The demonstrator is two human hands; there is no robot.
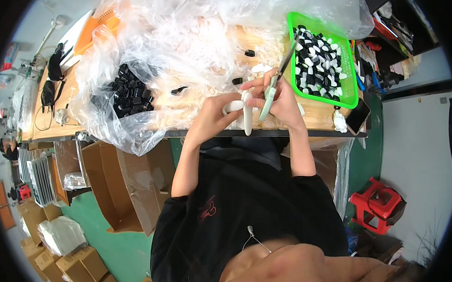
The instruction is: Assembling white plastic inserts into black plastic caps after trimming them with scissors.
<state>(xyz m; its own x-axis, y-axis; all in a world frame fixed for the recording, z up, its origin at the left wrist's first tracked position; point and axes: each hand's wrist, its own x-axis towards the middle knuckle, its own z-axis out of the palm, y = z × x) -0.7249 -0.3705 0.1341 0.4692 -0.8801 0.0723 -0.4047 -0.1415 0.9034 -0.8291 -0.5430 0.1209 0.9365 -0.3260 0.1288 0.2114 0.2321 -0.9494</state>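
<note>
My left hand point(216, 116) pinches a smooth white rounded piece point(233, 107) near the table's front edge. Close against it, between my two hands, a long white piece point(248, 121) hangs down; which fingers bear it is hard to make out. In my right hand point(285, 105) is a tool with a pale green handle point(268, 101) and a long dark blade point(286, 57) pointing up and away. Its exact kind cannot be told. The fingertips of both hands nearly meet. Just beyond them lie small white pieces point(261, 68) and a black piece point(238, 81).
At right stands a green basket point(355, 85) of black and white pieces, with a dark phone point(358, 116) by the table corner. To the left, a clear plastic bag point(137, 137) holds black pieces point(130, 92). Plastic sheeting point(191, 36) covers the back. Below are an open carton point(109, 191) and a red stool point(375, 205).
</note>
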